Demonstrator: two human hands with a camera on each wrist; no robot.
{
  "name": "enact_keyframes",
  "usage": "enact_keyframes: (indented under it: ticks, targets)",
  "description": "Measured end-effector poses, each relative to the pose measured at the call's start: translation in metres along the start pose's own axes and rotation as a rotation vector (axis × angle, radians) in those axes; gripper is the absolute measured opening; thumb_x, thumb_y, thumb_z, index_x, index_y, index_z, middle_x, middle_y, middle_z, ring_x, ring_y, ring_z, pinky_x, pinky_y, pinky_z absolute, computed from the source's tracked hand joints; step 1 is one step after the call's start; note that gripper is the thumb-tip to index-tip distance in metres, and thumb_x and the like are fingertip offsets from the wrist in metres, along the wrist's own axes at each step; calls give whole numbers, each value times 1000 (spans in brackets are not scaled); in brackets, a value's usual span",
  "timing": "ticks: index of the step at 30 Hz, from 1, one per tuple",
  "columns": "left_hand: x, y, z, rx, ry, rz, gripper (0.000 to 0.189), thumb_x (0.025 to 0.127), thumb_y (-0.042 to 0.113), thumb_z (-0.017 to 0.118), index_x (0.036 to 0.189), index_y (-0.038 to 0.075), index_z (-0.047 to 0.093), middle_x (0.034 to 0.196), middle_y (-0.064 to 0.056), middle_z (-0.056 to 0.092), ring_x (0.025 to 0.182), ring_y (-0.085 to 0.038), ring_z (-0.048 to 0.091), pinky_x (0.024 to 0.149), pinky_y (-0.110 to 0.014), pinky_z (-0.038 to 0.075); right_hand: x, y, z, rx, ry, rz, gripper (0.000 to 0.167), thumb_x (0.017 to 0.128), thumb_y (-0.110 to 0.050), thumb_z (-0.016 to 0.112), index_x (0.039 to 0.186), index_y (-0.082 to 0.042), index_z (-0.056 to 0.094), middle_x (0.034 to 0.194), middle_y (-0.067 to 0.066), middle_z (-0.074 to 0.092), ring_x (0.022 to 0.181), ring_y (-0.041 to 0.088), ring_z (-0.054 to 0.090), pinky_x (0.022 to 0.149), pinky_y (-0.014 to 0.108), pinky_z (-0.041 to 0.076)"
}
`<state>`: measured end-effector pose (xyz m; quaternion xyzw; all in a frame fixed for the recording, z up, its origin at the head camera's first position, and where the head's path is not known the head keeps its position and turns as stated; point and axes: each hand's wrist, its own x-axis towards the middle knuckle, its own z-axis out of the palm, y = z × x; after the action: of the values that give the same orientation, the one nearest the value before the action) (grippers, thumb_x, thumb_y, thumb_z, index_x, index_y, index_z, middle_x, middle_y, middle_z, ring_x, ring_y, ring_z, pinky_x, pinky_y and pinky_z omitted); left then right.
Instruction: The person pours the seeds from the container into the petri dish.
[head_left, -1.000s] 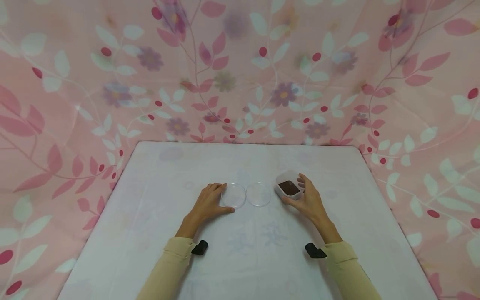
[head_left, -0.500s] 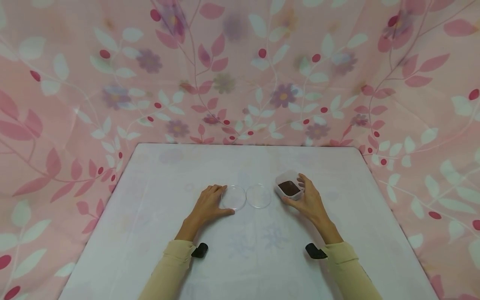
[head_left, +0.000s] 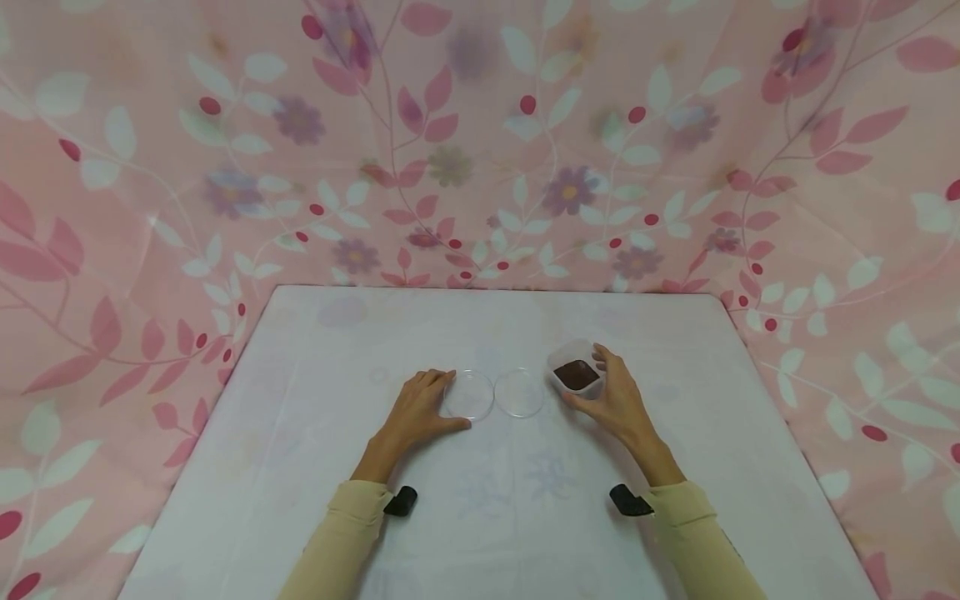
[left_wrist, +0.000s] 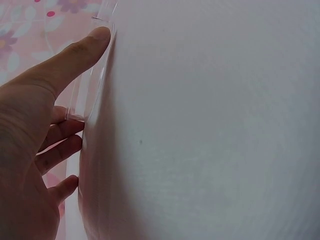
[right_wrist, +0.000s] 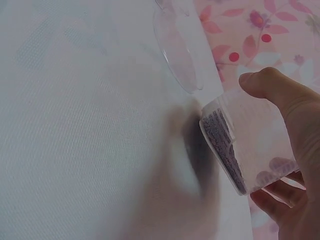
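Two clear round dishes, like the halves of a petri dish, lie side by side on the white table. My left hand [head_left: 420,406] holds the left petri dish [head_left: 469,395] between thumb and fingers at its rim. In the left wrist view, the thumb [left_wrist: 99,37] touches the rim. The right petri dish half [head_left: 519,393] lies close beside it, untouched. My right hand [head_left: 617,400] grips a translucent plastic box [right_wrist: 252,135] with dark brown granules [right_wrist: 223,145] in it. The right wrist view shows this box raised off the cloth, its shadow apart from it.
A white cloth with faint prints covers the table [head_left: 480,533]. A pink floral curtain [head_left: 480,167] hangs behind and along both sides. The table's far edge lies a little beyond the dishes. A black wrist camera [head_left: 402,501] sits at each cuff.
The plastic box in my right hand has shifted slightly to the left and up. My left hand stays at the left petri dish, and the right dish half lies as before.
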<state>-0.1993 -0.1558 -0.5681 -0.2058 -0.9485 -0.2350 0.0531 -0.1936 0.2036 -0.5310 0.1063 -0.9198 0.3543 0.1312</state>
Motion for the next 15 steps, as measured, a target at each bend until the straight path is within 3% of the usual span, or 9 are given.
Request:
enact_keyframes:
  ticks: [15]
  targets:
    - [1, 2, -2, 10, -3, -1, 95, 66, 63, 81, 139, 8, 54, 125, -10, 61, 117, -29, 55, 104, -50, 41, 12, -17, 4, -109, -6, -102, 101, 67, -39, 88, 146, -3, 37, 129, 20, 56, 116, 36, 53, 94, 52, 47]
